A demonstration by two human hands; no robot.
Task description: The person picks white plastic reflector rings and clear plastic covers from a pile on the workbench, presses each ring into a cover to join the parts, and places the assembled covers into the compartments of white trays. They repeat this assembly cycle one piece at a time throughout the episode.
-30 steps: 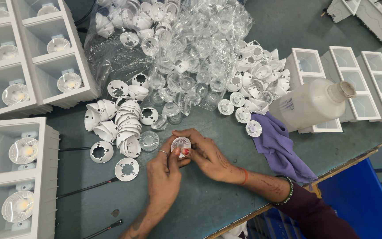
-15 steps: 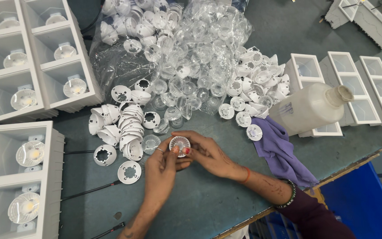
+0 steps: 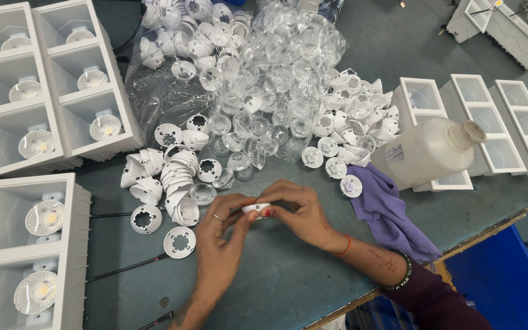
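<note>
- The left hand (image 3: 218, 241) and right hand (image 3: 300, 214) are meeting over the middle of the bench (image 3: 276, 287), both pinching one small white holder (image 3: 255, 209) between them.
- Left fingers (image 3: 230, 208) are curling in from 7 o'clock, thumb and forefinger pressing on the holder's left edge; a ring is showing on one finger.
- Right fingers (image 3: 273, 205) are closing on its right edge from 4 o'clock, pressed together around it (the red thumbnail is sitting right against the rim).
- The holder is being held just above the bench, seen edge-on, so whether a lens is already seated inside is impossible to tell.
- Judging by the grip, the step in hand is pressing or twisting two small parts together; the next move would call for an even squeeze around the rim so nothing is sitting crooked.
- At 10 o'clock from the hands a stack of white cups (image 3: 175, 183) is lying beside flat slotted discs (image 3: 179, 242).
- At 12 o'clock a clear bag of lenses (image 3: 276, 79) is spilling open.
- At 2 o'clock a white bottle (image 3: 429, 153) is lying on its side, resting on a purple cloth (image 3: 386, 211).
- White square housings (image 3: 50, 110) are standing at 9 to 11 o'clock.
</note>
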